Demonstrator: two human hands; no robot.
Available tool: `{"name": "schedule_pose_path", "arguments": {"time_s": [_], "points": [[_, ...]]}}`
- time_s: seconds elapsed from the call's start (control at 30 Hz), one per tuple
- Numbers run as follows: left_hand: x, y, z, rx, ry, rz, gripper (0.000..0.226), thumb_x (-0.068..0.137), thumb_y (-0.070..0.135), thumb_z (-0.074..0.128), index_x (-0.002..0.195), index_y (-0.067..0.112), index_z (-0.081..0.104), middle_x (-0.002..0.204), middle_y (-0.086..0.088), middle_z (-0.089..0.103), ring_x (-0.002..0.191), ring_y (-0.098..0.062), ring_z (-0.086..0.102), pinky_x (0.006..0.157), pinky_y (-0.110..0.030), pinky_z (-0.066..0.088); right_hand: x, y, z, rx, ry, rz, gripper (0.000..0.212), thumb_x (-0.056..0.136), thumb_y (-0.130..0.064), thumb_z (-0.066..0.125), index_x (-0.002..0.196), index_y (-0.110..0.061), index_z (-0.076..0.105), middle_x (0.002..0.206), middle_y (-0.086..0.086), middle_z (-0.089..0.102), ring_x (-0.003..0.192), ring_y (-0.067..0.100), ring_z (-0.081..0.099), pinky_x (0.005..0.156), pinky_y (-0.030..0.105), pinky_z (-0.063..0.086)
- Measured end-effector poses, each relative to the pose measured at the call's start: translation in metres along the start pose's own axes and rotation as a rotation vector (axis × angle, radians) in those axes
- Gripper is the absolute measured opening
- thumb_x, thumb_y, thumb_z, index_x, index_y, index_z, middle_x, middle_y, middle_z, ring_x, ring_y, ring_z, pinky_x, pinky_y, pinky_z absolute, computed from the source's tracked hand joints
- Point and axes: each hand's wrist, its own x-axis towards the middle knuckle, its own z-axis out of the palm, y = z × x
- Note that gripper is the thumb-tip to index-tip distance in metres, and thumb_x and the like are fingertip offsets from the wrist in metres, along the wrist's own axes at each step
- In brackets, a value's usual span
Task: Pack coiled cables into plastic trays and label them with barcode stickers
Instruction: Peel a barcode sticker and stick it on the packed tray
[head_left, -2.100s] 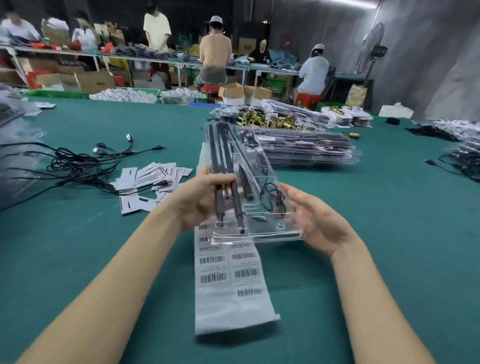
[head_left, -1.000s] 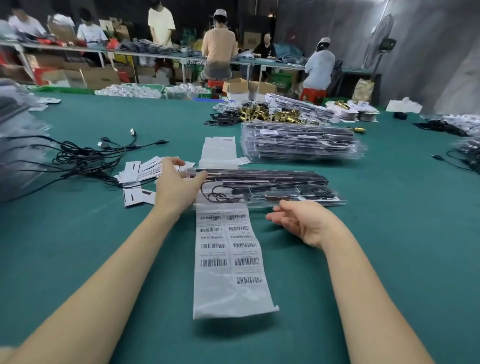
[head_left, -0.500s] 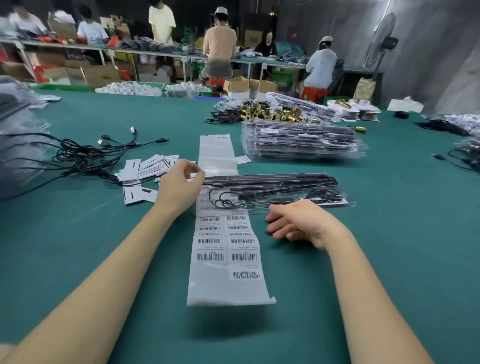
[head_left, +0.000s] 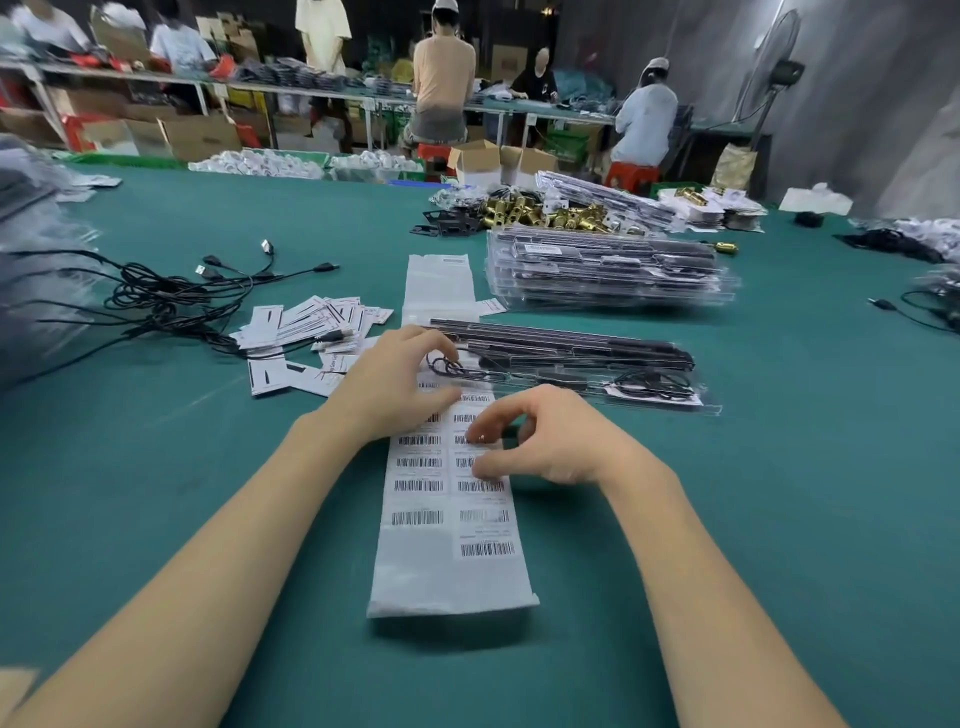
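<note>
A long white strip of barcode stickers (head_left: 415, 566) lies on the green table, running away from me. Across its far end lies a clear plastic tray (head_left: 571, 364) holding dark rods and coiled black cable. My left hand (head_left: 389, 384) rests on the strip at the tray's left end, fingers loosely bent, thumb flat on the paper. My right hand (head_left: 550, 441) hovers over the strip's right column. Its index fingertip and thumb curl down and nip one barcode sticker (head_left: 470, 461) between them. Whether that sticker has lifted off the backing is not visible.
A stack of packed trays (head_left: 608, 270) stands behind the single tray. Loose black cables (head_left: 171, 296) and scattered paper cards (head_left: 311, 322) lie to the left. Brass parts (head_left: 540, 213) sit further back. More cables lie at the right edge (head_left: 930, 312). People work at far benches.
I turned the tray and laid it flat across the strip. My left hand slid from its end onto the strip. My right hand moved left from beside the tray onto the stickers.
</note>
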Motion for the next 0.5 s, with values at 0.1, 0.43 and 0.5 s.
{"name": "schedule_pose_path", "arguments": {"time_s": [0.1,0.43,0.5], "points": [[0.001,0.002,-0.001,-0.089,0.018,-0.003,0.019,0.088,0.034,0.071,0.105,0.032,0.062,0.122,0.007,0.059,0.119,-0.014,0.05,0.099,-0.03,0.036,0.005,0.004,0.008,-0.039,0.088,-0.013,0.03,0.067,-0.047,0.086,0.095,-0.042,0.076,0.092,-0.022,0.069,0.065,-0.017,0.052,0.063,0.016,0.037],[0.0,0.001,-0.038,-0.064,-0.235,-0.119,0.017,0.076,0.041,0.083,0.09,0.038,0.074,0.1,0.015,0.067,0.1,-0.009,0.059,0.089,-0.031,0.048,0.011,0.012,0.015,-0.146,0.386,0.022,0.012,0.085,-0.044,0.068,0.095,-0.039,0.071,0.076,-0.022,0.068,0.078,-0.004,0.059,0.071,0.026,0.049],[-0.001,0.003,-0.039,-0.023,-0.281,-0.132,0.014,0.076,0.037,0.083,0.087,0.039,0.075,0.098,0.013,0.07,0.096,-0.011,0.062,0.087,-0.03,0.05,0.013,0.009,0.019,-0.191,0.424,0.034,0.013,0.086,-0.04,0.068,0.099,-0.039,0.069,0.077,-0.02,0.067,0.081,0.001,0.059,0.065,0.023,0.043]]}}
